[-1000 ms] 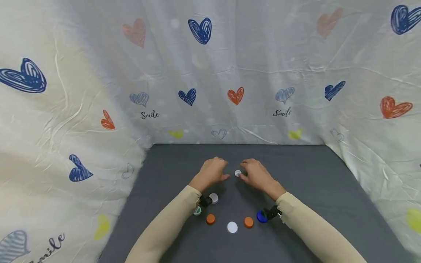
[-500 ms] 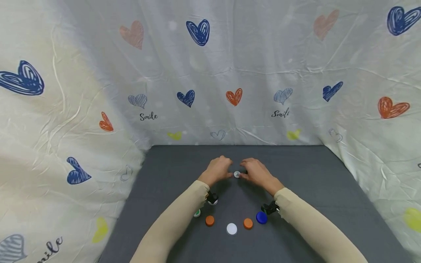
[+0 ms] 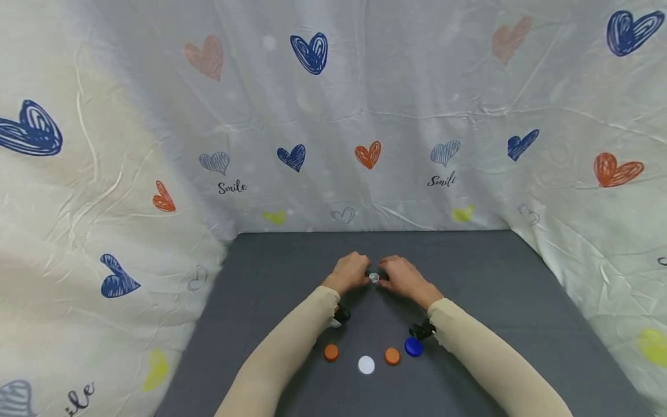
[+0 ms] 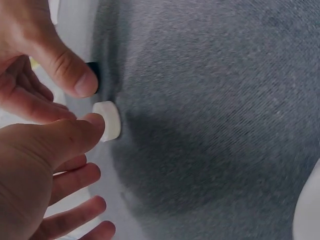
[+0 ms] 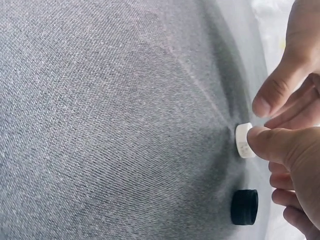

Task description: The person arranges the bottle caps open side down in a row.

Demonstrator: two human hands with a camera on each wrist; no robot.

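A small white cap (image 3: 374, 278) sits on the dark grey cloth between my two hands. My left hand (image 3: 350, 273) is at its left, fingers loosely bent; in the left wrist view its thumb tip overlaps the white cap (image 4: 113, 121). On the right, my right hand (image 3: 404, 275) is close by with bent fingers, and its thumb overlaps the cap (image 5: 243, 140) in the right wrist view. A black cap (image 5: 241, 208) stands under my right hand and is hidden from the head view.
Nearer on the cloth lie two orange caps, one left (image 3: 331, 353) and one right (image 3: 392, 356), a white cap (image 3: 366, 365) and a blue cap (image 3: 414, 347). Another white cap (image 3: 336, 324) shows partly below my left wrist. A heart-print curtain (image 3: 312, 191) surrounds the table.
My left hand has moved right, right up to the small white cap. My right hand has barely moved. A green-and-white cap is now hidden behind my left sleeve.
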